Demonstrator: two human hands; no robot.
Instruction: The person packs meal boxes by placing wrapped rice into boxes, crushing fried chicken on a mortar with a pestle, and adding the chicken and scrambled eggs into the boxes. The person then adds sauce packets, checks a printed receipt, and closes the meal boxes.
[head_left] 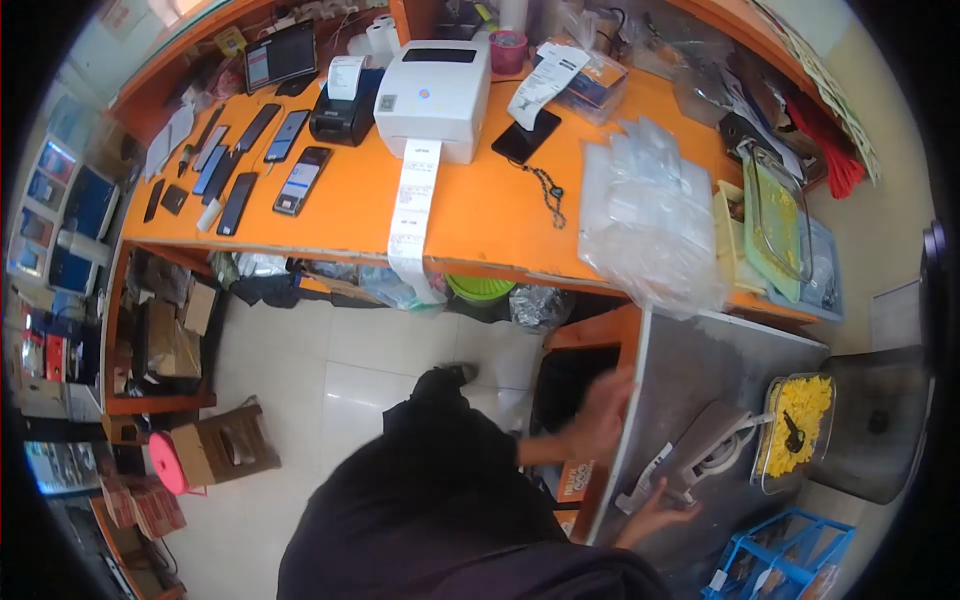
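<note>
My left hand (600,412) is raised at the near edge of the grey table (690,350), smeared by motion, so its fingers are unclear. Lower down, my right hand (655,518) has its thumb and fingers around the near end of a grey-brown tape dispenser (697,440). A roll of tape (720,455) sits on the dispenser's side. Just beyond it lies a clear container of yellow food (797,425) with a dark utensil in it.
An orange counter (490,215) holds a white label printer (432,95), several phones and plastic bags (650,200). A blue rack (780,560) stands lower right. On the floor are a cardboard box (225,445) and a pink round lid (168,463).
</note>
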